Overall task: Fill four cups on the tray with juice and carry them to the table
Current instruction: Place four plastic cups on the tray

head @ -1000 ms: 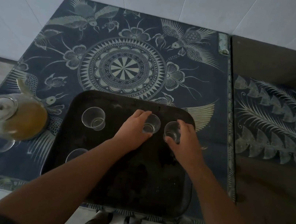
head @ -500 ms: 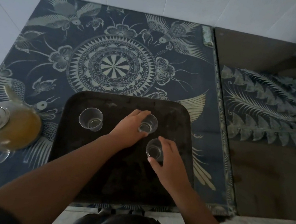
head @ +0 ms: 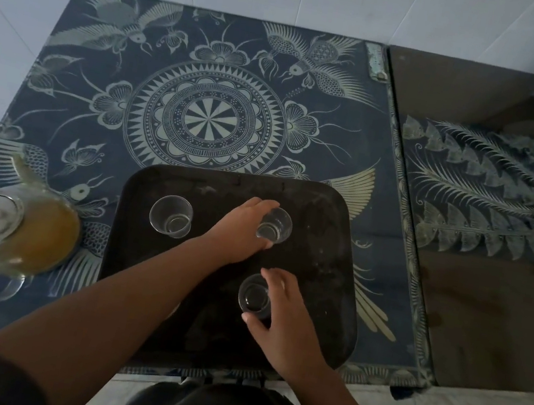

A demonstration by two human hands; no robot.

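Observation:
A dark tray [head: 335,219] lies on the patterned table near its front edge. Three small clear glass cups show on it, all empty. One cup [head: 170,215] stands alone at the back left. My left hand [head: 241,228] grips the back right cup [head: 274,226]. My right hand [head: 279,322] holds the front cup [head: 255,296] by its sides, lower on the tray. My left forearm hides the tray's front left part, where a fourth cup was seen earlier. A glass teapot [head: 16,232] of orange juice with a metal lid sits left of the tray.
The table [head: 201,119] has a dark blue top with a round medallion and bird patterns; a white wall stands behind it. A second dark glass table [head: 486,304] adjoins on the right. Pale floor tiles show at the bottom right.
My right hand has drawn its cup from beside the back right cup toward the tray's front. My left hand stays on its cup. The camera has shifted right.

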